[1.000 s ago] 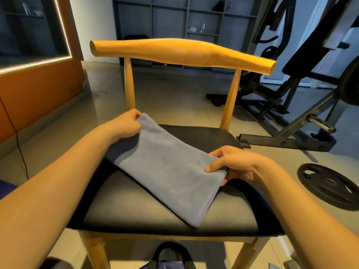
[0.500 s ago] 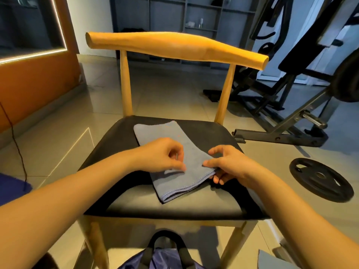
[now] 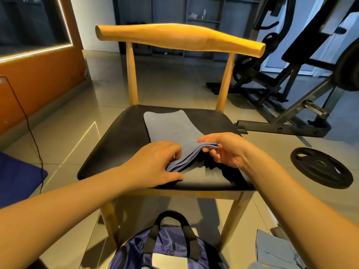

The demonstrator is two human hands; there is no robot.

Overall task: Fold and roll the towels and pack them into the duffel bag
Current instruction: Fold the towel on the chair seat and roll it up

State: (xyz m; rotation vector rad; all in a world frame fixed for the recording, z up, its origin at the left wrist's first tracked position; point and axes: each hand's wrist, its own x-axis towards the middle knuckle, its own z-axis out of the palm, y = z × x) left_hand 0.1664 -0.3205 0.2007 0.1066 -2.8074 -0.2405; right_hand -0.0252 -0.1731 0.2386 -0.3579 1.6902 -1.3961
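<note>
Bare seat [image 3: 120, 144] beside towel [image 3: 171, 127]; backrest [image 3: 180, 38] beyond

No writing, brand or number can be read anywhere. The pale patch [image 3: 169, 259] on the duffel bag [image 3: 136, 249] shows only as a blank glare, and any marking on the weight plate [image 3: 310, 164] is too dark and small to make out.

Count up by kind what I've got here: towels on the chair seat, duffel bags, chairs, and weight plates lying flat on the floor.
Towels on the seat: 1, the grey-blue towel
Duffel bags: 1, the duffel bag in front of the chair
Chairs: 1, the chair
Weight plates flat on the floor: 1, the weight plate
Total: 4
</note>
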